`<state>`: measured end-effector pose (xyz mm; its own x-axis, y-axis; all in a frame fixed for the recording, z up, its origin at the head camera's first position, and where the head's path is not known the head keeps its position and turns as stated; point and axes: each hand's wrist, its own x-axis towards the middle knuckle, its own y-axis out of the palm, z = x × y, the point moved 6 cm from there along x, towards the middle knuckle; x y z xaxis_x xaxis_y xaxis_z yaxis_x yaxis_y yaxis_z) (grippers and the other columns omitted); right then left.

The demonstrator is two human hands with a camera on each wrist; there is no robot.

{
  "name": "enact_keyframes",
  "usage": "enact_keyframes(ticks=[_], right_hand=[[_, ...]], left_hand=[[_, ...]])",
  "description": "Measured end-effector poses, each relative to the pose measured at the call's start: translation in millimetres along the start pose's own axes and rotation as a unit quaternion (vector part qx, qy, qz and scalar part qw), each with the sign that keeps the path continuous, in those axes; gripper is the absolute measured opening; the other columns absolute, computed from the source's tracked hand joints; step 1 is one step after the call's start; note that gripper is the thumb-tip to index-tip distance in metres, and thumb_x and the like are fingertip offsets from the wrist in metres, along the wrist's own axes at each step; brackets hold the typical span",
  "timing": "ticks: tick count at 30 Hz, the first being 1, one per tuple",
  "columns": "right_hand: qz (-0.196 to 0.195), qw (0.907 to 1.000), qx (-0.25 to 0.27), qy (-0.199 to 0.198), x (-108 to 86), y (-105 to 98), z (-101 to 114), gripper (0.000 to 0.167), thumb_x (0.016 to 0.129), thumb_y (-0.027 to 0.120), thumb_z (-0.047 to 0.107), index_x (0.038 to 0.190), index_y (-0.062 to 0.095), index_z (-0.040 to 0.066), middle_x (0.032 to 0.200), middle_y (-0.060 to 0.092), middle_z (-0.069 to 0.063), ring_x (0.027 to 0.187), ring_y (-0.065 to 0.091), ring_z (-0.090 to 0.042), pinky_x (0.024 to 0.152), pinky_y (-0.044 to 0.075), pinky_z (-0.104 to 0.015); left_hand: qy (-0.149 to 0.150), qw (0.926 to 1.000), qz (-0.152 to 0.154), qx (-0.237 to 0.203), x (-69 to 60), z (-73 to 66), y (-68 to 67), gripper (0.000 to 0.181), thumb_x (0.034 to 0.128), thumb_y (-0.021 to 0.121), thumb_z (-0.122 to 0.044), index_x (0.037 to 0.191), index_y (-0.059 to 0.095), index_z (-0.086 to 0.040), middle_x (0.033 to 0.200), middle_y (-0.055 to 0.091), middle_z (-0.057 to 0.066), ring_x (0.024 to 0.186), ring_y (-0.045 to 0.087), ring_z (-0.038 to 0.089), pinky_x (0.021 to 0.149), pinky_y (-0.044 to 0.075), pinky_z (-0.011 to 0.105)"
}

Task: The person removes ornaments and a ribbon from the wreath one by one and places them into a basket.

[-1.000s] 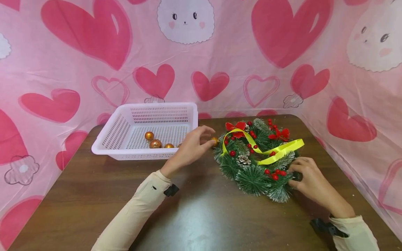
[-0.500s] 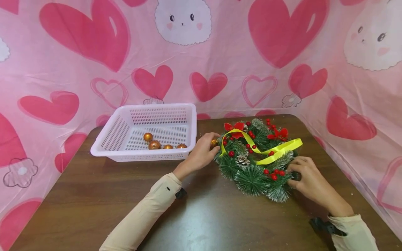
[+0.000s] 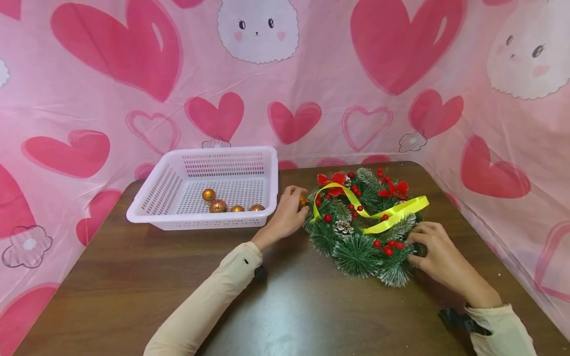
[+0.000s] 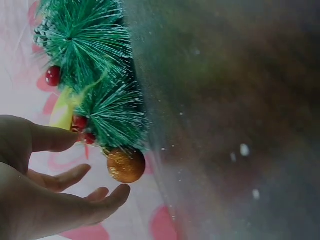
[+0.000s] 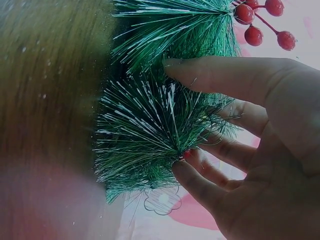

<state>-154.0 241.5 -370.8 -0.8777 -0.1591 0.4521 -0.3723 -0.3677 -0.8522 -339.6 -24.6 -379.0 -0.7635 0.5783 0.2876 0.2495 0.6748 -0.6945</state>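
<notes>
A green wreath with frosted needles, red berries, red flowers and pine cones lies on the right of the table. A loose yellow ribbon crosses it. At its left edge is a golden ball, mostly hidden in the head view. My left hand is beside this ball; in the left wrist view its thumb and fingers are spread, a fingertip close under the ball. My right hand holds the wreath's right edge, thumb on one side of a needle tuft and fingers on the other.
To the left stands a white perforated plastic basket with several golden balls inside. Everything stands on a dark brown wooden table. A pink heart-patterned cloth hangs around the back and sides.
My left hand has moved right and slightly down from the basket's front corner to the ball at the wreath's left edge. The right hand and wreath stay nearly still.
</notes>
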Motion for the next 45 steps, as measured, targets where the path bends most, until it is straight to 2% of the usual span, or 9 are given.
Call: enact_keyframes(ticks=[7,16,21,28,35,45], right_hand=[[-0.006,1.0,0.002,-0.006,0.5,-1,0,0.033,0.053,0.084,-0.005,0.075,0.066,0.012,0.089,0.062,-0.01,0.102,0.046,-0.042,0.086,0.033,-0.055],[-0.006,1.0,0.005,-0.006,-0.8,0,2,0.033,0.053,0.085,-0.005,0.075,0.066,0.011,0.089,0.062,-0.01,0.102,0.046,-0.043,0.085,0.033,-0.055],[-0.008,0.9999,0.006,-0.011,-1.3,1,2,0.035,0.052,0.085,-0.005,0.075,0.065,0.011,0.088,0.062,-0.008,0.101,0.046,-0.042,0.085,0.033,-0.054],[-0.01,0.9999,0.004,-0.008,-1.3,1,1,0.034,0.052,0.085,-0.006,0.076,0.066,0.011,0.089,0.062,-0.01,0.102,0.046,-0.042,0.085,0.033,-0.055],[-0.015,0.9998,0.004,-0.012,-1.8,0,2,0.035,0.052,0.085,-0.006,0.077,0.066,0.009,0.09,0.062,-0.011,0.102,0.046,-0.043,0.085,0.033,-0.055],[-0.014,0.9998,0.001,-0.013,-2.4,2,2,0.036,0.051,0.086,-0.006,0.077,0.066,0.009,0.09,0.063,-0.013,0.102,0.046,-0.044,0.086,0.032,-0.055]], left_hand=[[-0.038,0.9991,0.009,-0.018,7.5,9.5,3.3,0.044,0.0953,0.062,-0.009,0.136,0.05,0.003,0.139,0.044,0.026,0.128,0.046,0.035,0.11,0.038,0.046],[-0.062,0.997,0.035,-0.032,6.4,16.1,7.3,0.048,0.0954,0.063,-0.011,0.138,0.049,0.004,0.137,0.049,0.025,0.128,0.048,0.034,0.11,0.038,0.046],[-0.061,0.9964,0.055,-0.023,4.4,14.1,7.7,0.045,0.0945,0.063,-0.01,0.135,0.052,0.006,0.127,0.056,0.025,0.117,0.054,0.033,0.103,0.044,0.045],[-0.056,0.997,0.052,-0.012,5.8,17.5,6.9,0.031,0.0922,0.064,-0.007,0.12,0.059,0.005,0.109,0.064,0.02,0.103,0.057,0.031,0.092,0.046,0.044],[-0.053,0.9978,0.038,-0.015,8.0,21.0,6.3,0.033,0.0849,0.071,-0.001,0.115,0.058,0.002,0.112,0.063,0.019,0.107,0.053,0.032,0.096,0.043,0.043],[-0.059,0.9974,0.03,-0.03,4.9,17.2,4.4,0.032,0.0907,0.068,-0.006,0.12,0.057,0.001,0.111,0.061,0.019,0.107,0.051,0.03,0.095,0.044,0.043]])
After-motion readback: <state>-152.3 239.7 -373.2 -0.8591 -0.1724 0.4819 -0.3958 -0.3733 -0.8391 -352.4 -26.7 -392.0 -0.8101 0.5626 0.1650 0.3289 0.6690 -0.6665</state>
